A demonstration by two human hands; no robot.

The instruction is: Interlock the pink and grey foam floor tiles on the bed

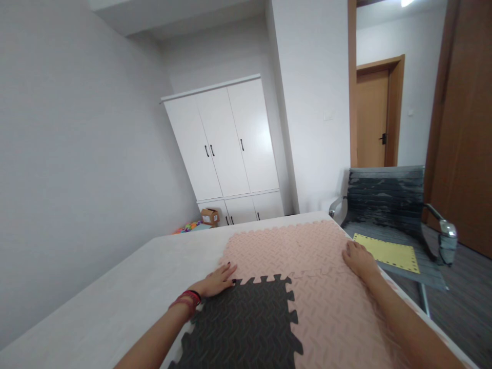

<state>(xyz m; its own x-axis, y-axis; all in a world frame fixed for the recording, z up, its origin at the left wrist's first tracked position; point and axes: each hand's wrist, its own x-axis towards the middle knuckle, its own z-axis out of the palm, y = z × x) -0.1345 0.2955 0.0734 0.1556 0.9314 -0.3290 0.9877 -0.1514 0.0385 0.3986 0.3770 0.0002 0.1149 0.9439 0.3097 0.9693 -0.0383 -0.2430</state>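
Head view: no readable writing anywhere. Pink foam mat [307, 266] lies flat on the white bench [126, 292], its right edge near the bench edge, with bare bench to its left. Dark grey mat tile [246, 323] interlocks with the pink. Left hand [217, 281] fingers spread flat on the pink mat's left edge, gripping nothing. Right hand [357, 258] flat on its right edge. Grey chair [388, 200] with yellow sheet [388, 252] stands just beside.

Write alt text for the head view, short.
Two bare hands press flat on interlocking foam puzzle mats on a white table: the left hand at the seam of the pink foam mat and dark grey foam tile, the right hand on the pink mat's right edge. Behind stand a grey office chair holding a yellow sheet, and a white wardrobe.
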